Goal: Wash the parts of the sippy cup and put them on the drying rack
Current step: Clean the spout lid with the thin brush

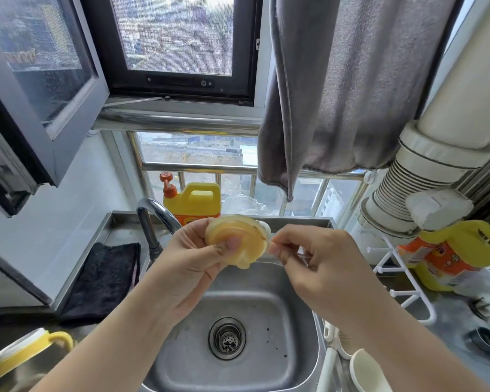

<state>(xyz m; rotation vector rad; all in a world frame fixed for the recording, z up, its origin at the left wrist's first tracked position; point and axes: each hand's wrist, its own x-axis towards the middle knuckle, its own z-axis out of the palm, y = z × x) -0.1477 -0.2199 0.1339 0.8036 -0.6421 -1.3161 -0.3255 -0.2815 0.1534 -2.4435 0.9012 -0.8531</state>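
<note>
My left hand (190, 256) grips the sippy cup's round yellow translucent lid (242, 236) above the sink, thumb pressed on its face. My right hand (309, 250) pinches a thin clear part, probably the straw (304, 254), at the lid's right edge. The cup body with yellow handles (26, 352) stands on the counter at the lower left. The white drying rack (402, 281) with pegs sits to the right of the sink. A white cup part (365, 369) lies at the lower right beside the sink.
The steel sink (266, 315) with its drain lies below my hands; the faucet (153, 222) curves up at its back left. A yellow detergent jug (194, 202) stands behind, another one (447, 258) on the right. A black cloth (105, 281) lies left; a grey towel (337, 94) hangs above.
</note>
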